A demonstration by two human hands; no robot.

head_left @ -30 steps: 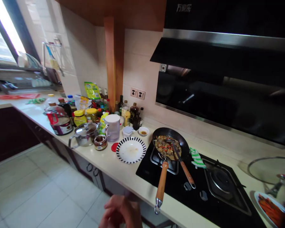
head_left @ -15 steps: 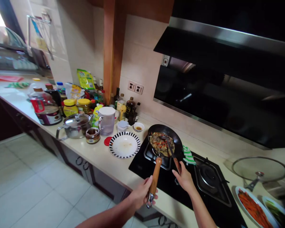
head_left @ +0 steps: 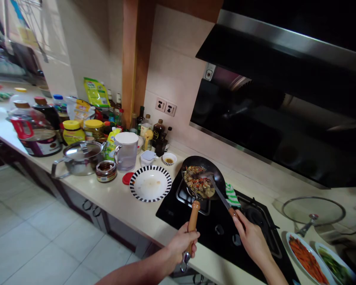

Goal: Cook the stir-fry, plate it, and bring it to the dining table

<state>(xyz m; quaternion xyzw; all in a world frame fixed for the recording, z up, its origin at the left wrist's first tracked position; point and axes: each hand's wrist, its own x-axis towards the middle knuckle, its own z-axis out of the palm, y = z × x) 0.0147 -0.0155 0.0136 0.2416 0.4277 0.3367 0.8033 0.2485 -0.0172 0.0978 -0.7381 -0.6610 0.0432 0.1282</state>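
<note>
A black wok (head_left: 218, 176) sits over the left burner of the black gas stove (head_left: 173, 215). Inside it lies a chopped stir-fry (head_left: 197, 183) with red bits, gathered on the left side. My left hand (head_left: 184, 242) is wrapped around the wok's wooden handle, below the stove's front edge. With my right hand (head_left: 250, 235) I grip the wooden end of a metal spatula (head_left: 221, 192). Its blade rests in the wok at the food's upper right edge. To the left of the stove stands a white plate with a black striped rim (head_left: 150, 183), holding only a little liquid.
Left on the counter are a lidded steel pot (head_left: 83, 160), an open jar (head_left: 106, 171), a pitcher (head_left: 127, 152) and several bottles. A green-striped cloth (head_left: 231, 195) lies behind the wok. At right are a glass lid (head_left: 313, 209) and plates of carrot strips (head_left: 307, 259) and green vegetables (head_left: 334, 265).
My right hand has moved right and slightly down, drawing the spatula to a flatter slant. My left hand's fingers have closed more around the handle. The camera view has shifted.
</note>
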